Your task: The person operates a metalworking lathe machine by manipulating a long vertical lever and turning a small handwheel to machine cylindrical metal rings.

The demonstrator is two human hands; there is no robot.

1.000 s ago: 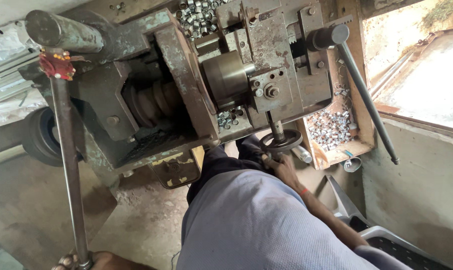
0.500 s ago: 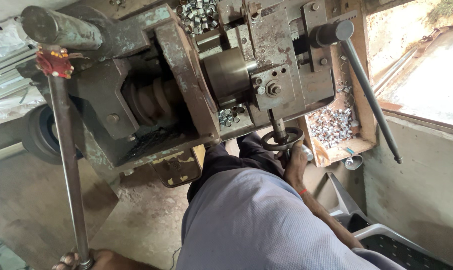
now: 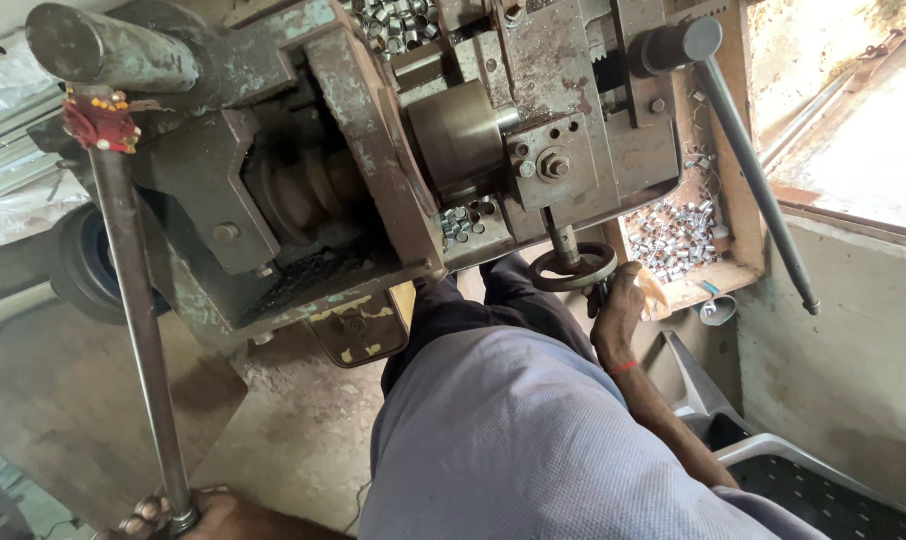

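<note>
The right hand point(image 3: 621, 305) sat in a tight pocket at the small handwheel point(image 3: 573, 268), hemmed by the machine body point(image 3: 563, 140) above, the wooden tray point(image 3: 718, 285) of small metal pieces point(image 3: 673, 232) just beside it, and the person's knee point(image 3: 493, 300) below. A long slanting lever point(image 3: 758, 190) crossed the space to the right of the tray, barring a straight pass there. The left hand point(image 3: 188, 515) gripped the foot of a long upright rod point(image 3: 138, 310), which stood before the machine's left side; bare concrete floor point(image 3: 293, 410) lay open between rod and knee.
</note>
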